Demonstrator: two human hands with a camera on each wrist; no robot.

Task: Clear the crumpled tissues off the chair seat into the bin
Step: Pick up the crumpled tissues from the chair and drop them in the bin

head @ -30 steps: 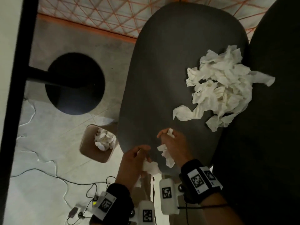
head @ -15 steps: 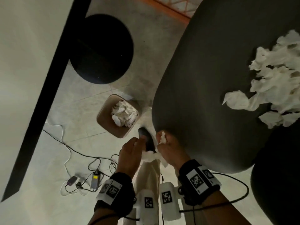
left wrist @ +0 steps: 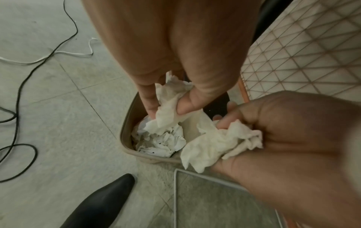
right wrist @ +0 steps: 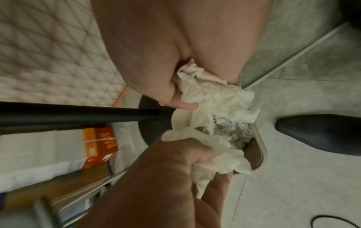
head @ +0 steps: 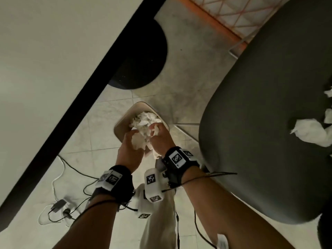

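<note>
A beige bin [head: 124, 121] on the floor holds several crumpled white tissues [head: 143, 119]. Both hands hover just above its opening. My left hand [head: 131, 139] grips a crumpled tissue [left wrist: 171, 100] between thumb and fingers. My right hand [head: 156, 132] grips another wad [left wrist: 220, 141], which hangs over the bin rim [left wrist: 126, 123]. In the right wrist view the right hand's tissue [right wrist: 210, 95] and the left hand's tissue [right wrist: 220, 154] almost touch. The dark grey chair seat [head: 260, 123] lies to the right, with more tissues [head: 309, 132] at its far right edge.
A black table edge [head: 89, 97] runs diagonally at left, with a round black base [head: 143, 60] behind the bin. Cables and a plug [head: 59, 209] lie on the tiled floor. A black shoe [left wrist: 101, 203] stands near the bin. An orange box [right wrist: 99, 148] sits under the table.
Both hands carried their tissues from the chair seat's front edge leftward and down to above the bin. The view swung left, so the tissue pile slid to the right edge.
</note>
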